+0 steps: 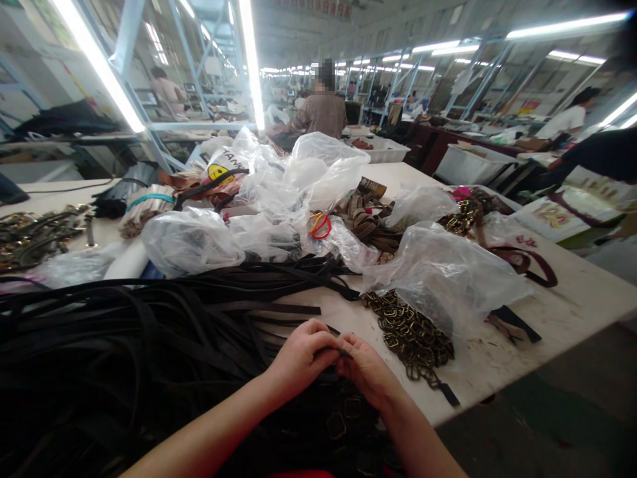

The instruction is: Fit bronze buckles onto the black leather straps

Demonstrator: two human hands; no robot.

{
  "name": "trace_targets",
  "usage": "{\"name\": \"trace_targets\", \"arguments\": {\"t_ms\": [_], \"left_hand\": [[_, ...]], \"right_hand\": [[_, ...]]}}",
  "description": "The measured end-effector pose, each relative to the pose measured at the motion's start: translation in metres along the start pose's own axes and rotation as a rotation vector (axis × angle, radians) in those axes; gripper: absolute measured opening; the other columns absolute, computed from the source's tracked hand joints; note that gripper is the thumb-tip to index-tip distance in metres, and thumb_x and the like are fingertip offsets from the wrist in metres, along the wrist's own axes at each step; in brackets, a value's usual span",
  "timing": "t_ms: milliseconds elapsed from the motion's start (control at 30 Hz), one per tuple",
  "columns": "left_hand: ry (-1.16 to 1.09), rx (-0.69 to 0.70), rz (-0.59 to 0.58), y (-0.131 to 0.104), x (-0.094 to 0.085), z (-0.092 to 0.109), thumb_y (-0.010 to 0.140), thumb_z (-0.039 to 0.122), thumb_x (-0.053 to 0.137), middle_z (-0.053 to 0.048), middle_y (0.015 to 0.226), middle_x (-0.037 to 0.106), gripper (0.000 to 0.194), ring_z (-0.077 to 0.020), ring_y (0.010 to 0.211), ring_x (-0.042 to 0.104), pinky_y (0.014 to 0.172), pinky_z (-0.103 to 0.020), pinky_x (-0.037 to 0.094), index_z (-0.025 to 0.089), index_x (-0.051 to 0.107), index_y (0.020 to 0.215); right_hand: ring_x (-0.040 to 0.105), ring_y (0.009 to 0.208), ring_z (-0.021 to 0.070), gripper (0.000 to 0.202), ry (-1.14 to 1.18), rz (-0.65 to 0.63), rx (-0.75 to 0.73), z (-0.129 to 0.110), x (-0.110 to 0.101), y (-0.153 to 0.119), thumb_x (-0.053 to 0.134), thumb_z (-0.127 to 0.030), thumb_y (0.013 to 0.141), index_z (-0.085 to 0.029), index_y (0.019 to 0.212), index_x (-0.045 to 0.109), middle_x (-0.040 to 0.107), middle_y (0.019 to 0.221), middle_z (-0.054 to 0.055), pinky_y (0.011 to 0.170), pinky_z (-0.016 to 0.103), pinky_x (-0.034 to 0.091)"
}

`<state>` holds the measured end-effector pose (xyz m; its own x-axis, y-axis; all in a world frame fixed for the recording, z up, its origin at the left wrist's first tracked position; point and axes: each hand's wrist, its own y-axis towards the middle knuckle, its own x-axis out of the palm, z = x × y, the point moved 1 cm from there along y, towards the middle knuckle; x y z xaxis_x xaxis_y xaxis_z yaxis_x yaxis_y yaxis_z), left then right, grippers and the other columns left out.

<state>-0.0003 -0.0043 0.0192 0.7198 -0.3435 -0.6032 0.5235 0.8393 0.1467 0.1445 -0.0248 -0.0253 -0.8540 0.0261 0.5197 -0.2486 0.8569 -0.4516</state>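
Head view: a dark strap (343,353) lies pinched in the left fingers (322,340) and right fingers (355,346).

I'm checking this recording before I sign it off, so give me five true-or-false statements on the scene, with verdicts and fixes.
1. The left hand and right hand meet at a narrow dark piece. True.
2. The heaped straps left of the hands are white. False: the straps are black.
3. A pile of metal buckles lies on the table, to the right of the hands. True.
4. The right hand holds the scissors. False: the scissors lie among the plastic bags, beyond both hands.
5. Someone in a brown top is beyond the table. True.
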Motion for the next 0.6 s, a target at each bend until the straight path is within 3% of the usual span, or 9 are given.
{"name": "trace_targets", "arguments": {"t_ms": [133, 233, 400, 600], "left_hand": [[-0.092, 0.018, -0.026, -0.003, 0.0, 0.007, 0.077, 0.024, 0.052, -0.004, 0.088, 0.056, 0.011, -0.0152, 0.084, 0.051, 0.076, -0.025, 0.04, 0.02, 0.062, 0.076], [-0.149, -0.085, -0.067, -0.003, -0.001, 0.009, 0.08, 0.025, 0.045, -0.001, 0.076, 0.058, 0.014, -0.0127, 0.071, 0.051, 0.065, -0.022, 0.04, 0.018, 0.057, 0.077], [-0.019, -0.313, 0.061, 0.002, 0.0, -0.006, 0.078, 0.028, 0.045, 0.002, 0.069, 0.057, 0.013, -0.0128, 0.063, 0.05, 0.058, -0.023, 0.037, 0.019, 0.053, 0.082], [0.168, -0.293, 0.105, 0.002, 0.004, -0.019, 0.074, 0.02, 0.048, -0.001, 0.073, 0.058, 0.005, -0.016, 0.07, 0.053, 0.063, -0.026, 0.037, 0.019, 0.052, 0.078]], "right_hand": [[0.044, 0.049, 0.0066, 0.031, -0.091, 0.038, -0.039, 0.001, 0.0, 0.008, 0.068, -0.042, 0.062, -0.015, 0.069, 0.053, 0.05, 0.057, -0.004, 0.045, 0.019, 0.035], [0.045, 0.049, 0.0068, 0.033, -0.101, 0.07, -0.029, -0.001, 0.004, 0.011, 0.069, -0.043, 0.059, -0.016, 0.068, 0.052, 0.051, 0.058, -0.005, 0.046, 0.019, 0.036], [0.052, 0.057, 0.0093, 0.034, -0.121, 0.051, -0.041, 0.001, 0.008, 0.012, 0.069, -0.043, 0.059, -0.015, 0.071, 0.053, 0.054, 0.062, -0.002, 0.055, 0.022, 0.041], [0.052, 0.063, 0.0116, 0.027, -0.234, 0.028, -0.128, 0.007, 0.01, 0.013, 0.062, -0.041, 0.068, -0.016, 0.072, 0.053, 0.055, 0.067, -0.002, 0.06, 0.025, 0.041]]}}
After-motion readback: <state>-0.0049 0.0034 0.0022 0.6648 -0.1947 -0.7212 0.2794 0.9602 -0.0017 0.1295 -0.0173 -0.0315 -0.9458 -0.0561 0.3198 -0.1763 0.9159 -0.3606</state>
